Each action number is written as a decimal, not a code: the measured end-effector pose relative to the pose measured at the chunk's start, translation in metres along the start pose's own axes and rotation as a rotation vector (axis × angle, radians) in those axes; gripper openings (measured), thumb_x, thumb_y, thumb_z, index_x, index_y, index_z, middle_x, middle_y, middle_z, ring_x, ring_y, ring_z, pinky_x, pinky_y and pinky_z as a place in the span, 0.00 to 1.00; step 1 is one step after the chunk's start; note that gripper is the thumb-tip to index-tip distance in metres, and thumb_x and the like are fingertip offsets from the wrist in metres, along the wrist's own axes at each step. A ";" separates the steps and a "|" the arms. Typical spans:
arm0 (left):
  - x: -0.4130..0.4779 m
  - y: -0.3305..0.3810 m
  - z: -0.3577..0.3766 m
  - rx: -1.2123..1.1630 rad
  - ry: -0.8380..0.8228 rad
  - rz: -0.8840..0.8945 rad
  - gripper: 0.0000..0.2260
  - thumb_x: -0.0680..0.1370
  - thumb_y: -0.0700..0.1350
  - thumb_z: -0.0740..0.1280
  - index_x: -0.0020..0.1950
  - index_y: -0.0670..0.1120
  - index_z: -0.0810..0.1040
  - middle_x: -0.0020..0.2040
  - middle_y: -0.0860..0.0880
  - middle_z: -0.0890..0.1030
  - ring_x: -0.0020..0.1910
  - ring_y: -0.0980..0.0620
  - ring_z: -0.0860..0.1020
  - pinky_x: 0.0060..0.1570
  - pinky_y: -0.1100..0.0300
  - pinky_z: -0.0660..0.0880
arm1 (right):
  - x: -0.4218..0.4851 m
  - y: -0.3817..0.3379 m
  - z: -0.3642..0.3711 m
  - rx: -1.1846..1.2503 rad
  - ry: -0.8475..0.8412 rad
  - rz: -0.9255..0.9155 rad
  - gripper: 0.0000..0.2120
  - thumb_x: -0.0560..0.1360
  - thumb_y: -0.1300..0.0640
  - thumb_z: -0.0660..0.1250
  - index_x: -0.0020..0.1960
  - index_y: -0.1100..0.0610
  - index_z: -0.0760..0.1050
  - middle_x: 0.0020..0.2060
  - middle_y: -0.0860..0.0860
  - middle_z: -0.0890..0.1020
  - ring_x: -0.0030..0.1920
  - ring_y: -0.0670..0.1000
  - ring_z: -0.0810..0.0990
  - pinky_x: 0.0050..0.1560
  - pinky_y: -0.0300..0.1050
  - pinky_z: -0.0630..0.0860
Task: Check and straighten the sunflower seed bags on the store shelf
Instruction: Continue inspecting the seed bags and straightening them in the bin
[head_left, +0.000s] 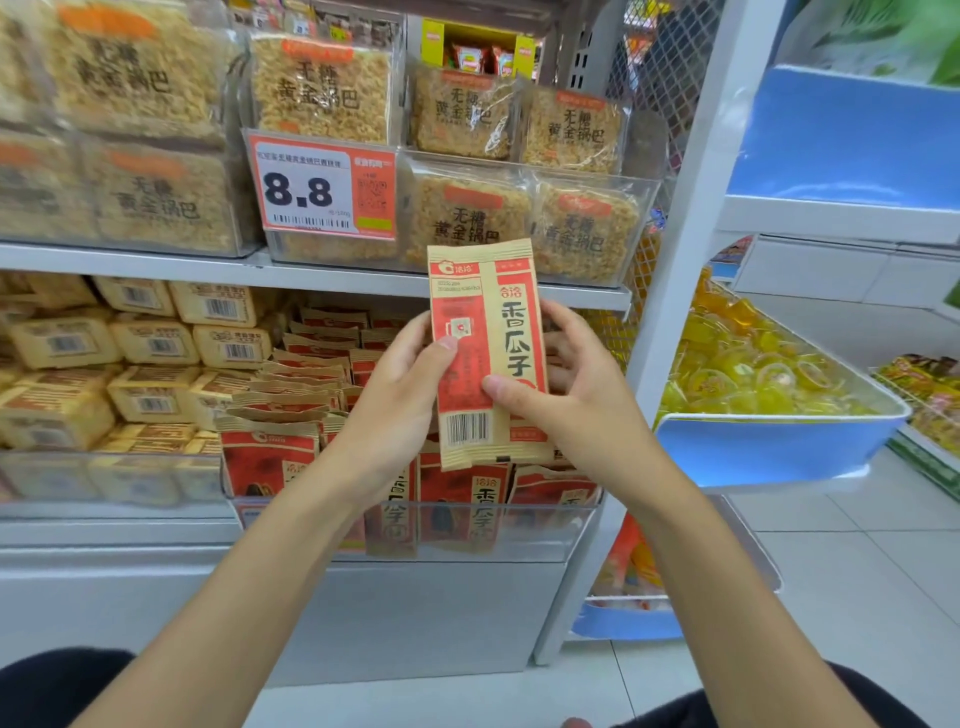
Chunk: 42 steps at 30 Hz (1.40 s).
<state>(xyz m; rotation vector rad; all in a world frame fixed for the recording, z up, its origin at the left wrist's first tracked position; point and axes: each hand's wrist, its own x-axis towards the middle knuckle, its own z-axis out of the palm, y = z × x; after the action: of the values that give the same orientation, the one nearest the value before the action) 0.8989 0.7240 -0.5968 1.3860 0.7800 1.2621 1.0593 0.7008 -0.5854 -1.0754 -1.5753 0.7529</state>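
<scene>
Bare forearms (249, 561) reach up from below. The left hand (400, 384) and right hand (582, 395) pinch one sunflower seed bag (488, 353) upright by its sides, thumbs on its printed face. It is held before the shelved seed bags (467, 493), which stand behind a clear front panel (545, 530).

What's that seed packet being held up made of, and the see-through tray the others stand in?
The sunflower seed bag looks like matte kraft-style paper, tan with red print and ribbed seal strips at both ends. Whether it has a plastic lining cannot be seen. The clear tray looks like glossy rigid plastic: the bags show through its front wall, which catches pale reflections.
</scene>
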 end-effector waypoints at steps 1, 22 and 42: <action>0.000 0.000 -0.001 0.004 -0.017 0.000 0.14 0.84 0.47 0.56 0.70 0.52 0.71 0.56 0.51 0.84 0.54 0.52 0.84 0.51 0.54 0.81 | 0.001 0.001 -0.001 -0.001 0.000 0.002 0.31 0.71 0.57 0.75 0.69 0.46 0.65 0.56 0.47 0.80 0.53 0.45 0.83 0.51 0.45 0.82; -0.009 0.008 -0.007 -0.058 -0.491 -0.272 0.19 0.78 0.58 0.59 0.66 0.54 0.75 0.59 0.45 0.83 0.59 0.45 0.81 0.57 0.49 0.80 | 0.007 -0.001 -0.028 0.496 0.142 0.128 0.09 0.81 0.56 0.61 0.47 0.56 0.79 0.34 0.49 0.83 0.34 0.46 0.81 0.38 0.39 0.76; -0.013 -0.004 0.027 0.606 -0.084 0.098 0.23 0.68 0.65 0.69 0.59 0.57 0.74 0.49 0.60 0.81 0.48 0.65 0.79 0.45 0.67 0.76 | 0.000 -0.007 -0.074 0.141 -0.037 0.095 0.23 0.67 0.60 0.73 0.61 0.56 0.74 0.47 0.52 0.85 0.48 0.53 0.85 0.50 0.52 0.83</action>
<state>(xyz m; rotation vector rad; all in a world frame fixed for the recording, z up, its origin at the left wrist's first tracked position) 0.9224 0.7059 -0.6006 1.9667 1.1015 1.0714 1.1283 0.6941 -0.5594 -1.0432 -1.4871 0.9384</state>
